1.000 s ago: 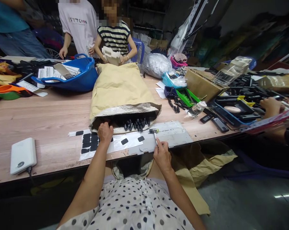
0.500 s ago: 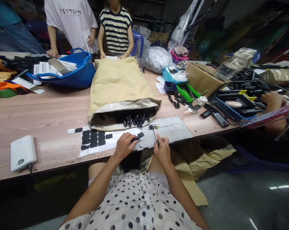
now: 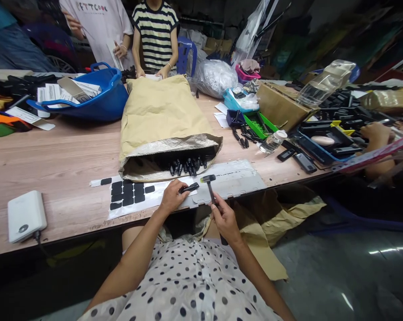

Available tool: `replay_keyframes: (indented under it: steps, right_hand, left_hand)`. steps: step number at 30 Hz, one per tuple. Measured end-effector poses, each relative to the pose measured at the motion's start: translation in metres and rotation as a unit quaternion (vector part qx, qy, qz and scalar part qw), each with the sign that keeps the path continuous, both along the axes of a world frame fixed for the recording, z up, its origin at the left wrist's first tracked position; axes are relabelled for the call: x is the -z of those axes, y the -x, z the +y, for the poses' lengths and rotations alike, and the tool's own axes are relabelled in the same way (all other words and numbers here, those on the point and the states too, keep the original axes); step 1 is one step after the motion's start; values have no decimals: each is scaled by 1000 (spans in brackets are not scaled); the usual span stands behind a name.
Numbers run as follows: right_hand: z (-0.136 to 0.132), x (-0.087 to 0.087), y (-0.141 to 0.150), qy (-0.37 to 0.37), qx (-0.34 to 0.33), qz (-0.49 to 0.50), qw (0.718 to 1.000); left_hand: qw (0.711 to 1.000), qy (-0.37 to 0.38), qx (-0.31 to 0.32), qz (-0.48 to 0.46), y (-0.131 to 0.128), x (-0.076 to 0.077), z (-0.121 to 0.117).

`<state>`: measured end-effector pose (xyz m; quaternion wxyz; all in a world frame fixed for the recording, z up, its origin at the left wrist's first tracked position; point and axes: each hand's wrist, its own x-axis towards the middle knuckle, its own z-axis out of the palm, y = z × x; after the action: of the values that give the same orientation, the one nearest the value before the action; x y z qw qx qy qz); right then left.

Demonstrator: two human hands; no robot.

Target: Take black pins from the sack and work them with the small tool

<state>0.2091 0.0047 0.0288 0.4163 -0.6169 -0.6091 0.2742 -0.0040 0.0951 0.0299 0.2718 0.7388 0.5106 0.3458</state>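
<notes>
My left hand (image 3: pixel 172 196) is closed on a small black part (image 3: pixel 189 188), pressing it down on a white sheet (image 3: pixel 144 203) near the table's front edge. My right hand (image 3: pixel 223 219) grips the handle of a small hammer (image 3: pixel 208 184), whose head hangs just right of the black part. Black rectangular pads (image 3: pixel 128 194) lie in rows on the white sheet to the left. Right behind my hands, an open brown paper sack (image 3: pixel 161 125) lies on its side with several black parts (image 3: pixel 188 166) spilling at its mouth.
A white power bank (image 3: pixel 24 215) sits at the left front. A blue tub (image 3: pixel 97 98) with cards stands at the back left. Two people stand at the far side. Trays of black parts (image 3: pixel 325 149), a bottle (image 3: pixel 271 142) and another person's hand (image 3: pixel 373 133) fill the right.
My left hand came out of the sack's mouth with a black part and set it on the sheet near my right hand. The hammer's head has lifted and swung left toward the part.
</notes>
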Motion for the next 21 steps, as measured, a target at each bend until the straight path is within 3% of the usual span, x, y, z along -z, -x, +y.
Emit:
replay_keyframes:
  steps: [6, 10, 21]
  right_hand:
    - [-4, -16, 14, -95, -53, -114, 988]
    - [-4, -25, 17, -113, -71, -180, 975]
    - [-3, -26, 17, -87, -92, -167, 978]
  left_hand:
    - [1000, 7, 1, -19, -1, 1, 0]
    - [1000, 3, 2, -21, -2, 2, 0]
    - [1000, 4, -4, -22, -4, 1, 0]
